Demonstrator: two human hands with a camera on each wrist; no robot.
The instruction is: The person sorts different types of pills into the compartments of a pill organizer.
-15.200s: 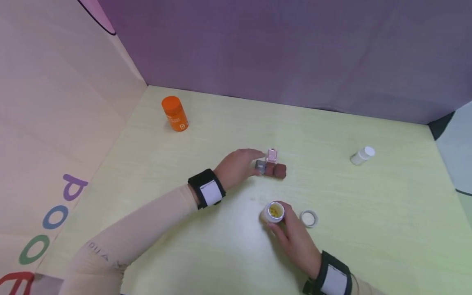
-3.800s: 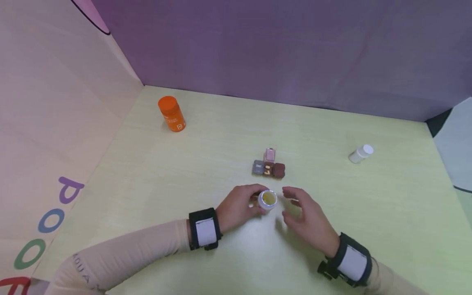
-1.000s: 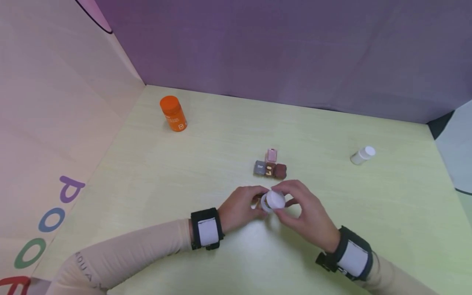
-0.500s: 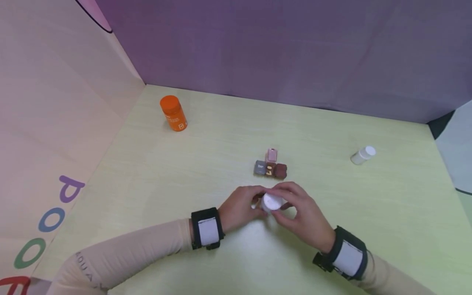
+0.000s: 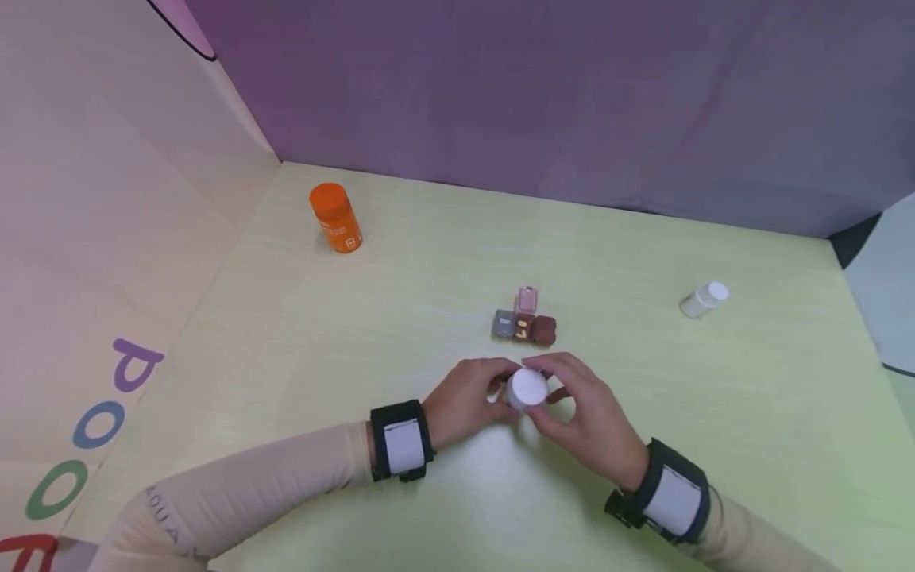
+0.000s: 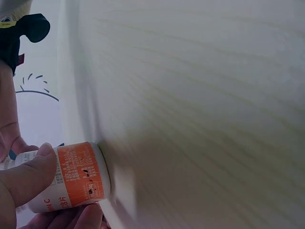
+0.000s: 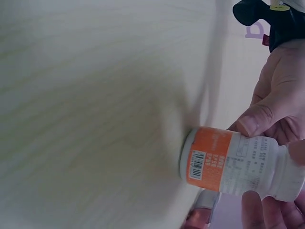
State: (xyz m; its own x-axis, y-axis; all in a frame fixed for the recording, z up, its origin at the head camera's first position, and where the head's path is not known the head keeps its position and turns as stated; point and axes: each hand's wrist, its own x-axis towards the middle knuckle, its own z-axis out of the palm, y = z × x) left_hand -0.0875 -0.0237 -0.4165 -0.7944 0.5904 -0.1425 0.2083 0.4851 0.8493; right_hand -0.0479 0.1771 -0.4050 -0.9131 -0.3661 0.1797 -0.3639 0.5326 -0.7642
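A white pill bottle [image 6: 81, 174] with an orange label stands upright on the table, in front of the small cubes. My left hand [image 5: 465, 403] grips its body from the left, thumb on one side and fingers round the other. On the bottle's mouth sits a white cap [image 5: 529, 387]. My right hand [image 5: 596, 421] pinches the cap's edge between thumb and fingers. In the right wrist view, both hands are around the bottle, with the printed label and barcode [image 7: 197, 165] showing. The bottle's contents are hidden under the cap.
Just behind the hands lie a grey cube [image 5: 503, 324], a brown cube [image 5: 524, 327], a dark red cube [image 5: 544, 330] and a clear pinkish one [image 5: 526, 299]. An orange jar [image 5: 336, 218] stands back left, a small white bottle [image 5: 704, 299] at right. A purple backdrop [image 5: 543, 103] borders the table.
Earlier the bottle was uncapped in my right hand, its cap on the table and my left hand at the cubes. My left hand took the bottle; my right brought the cap onto it.
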